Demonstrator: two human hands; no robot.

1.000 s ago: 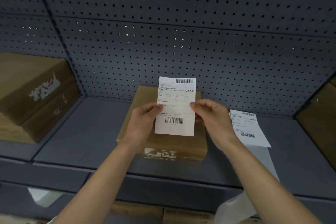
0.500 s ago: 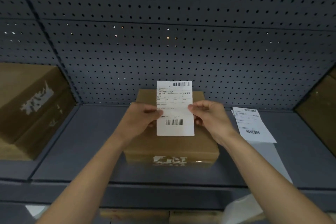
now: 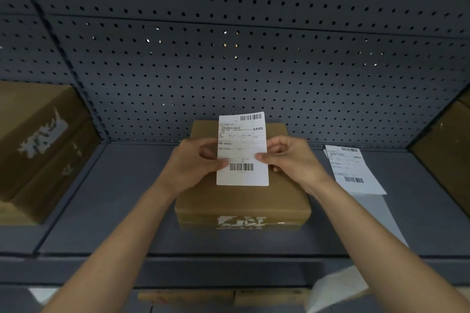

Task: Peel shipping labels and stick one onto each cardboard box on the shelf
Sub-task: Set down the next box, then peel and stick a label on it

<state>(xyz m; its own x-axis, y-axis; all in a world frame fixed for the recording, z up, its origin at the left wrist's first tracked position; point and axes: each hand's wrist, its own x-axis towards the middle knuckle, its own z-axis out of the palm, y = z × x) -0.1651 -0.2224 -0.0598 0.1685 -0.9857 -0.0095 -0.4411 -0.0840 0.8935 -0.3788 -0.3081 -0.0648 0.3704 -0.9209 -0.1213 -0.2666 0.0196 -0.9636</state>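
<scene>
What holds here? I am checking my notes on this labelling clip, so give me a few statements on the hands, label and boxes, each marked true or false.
1. The left hand and the right hand both pinch the label by its side edges. True.
2. The label is stuck flat on the middle box. False: it is held up over that box, not yet stuck.
3. Loose labels lie on the shelf to the right of the middle box. True.
4. The left box carries an intact label. False: only torn white scraps show on it.
</scene>
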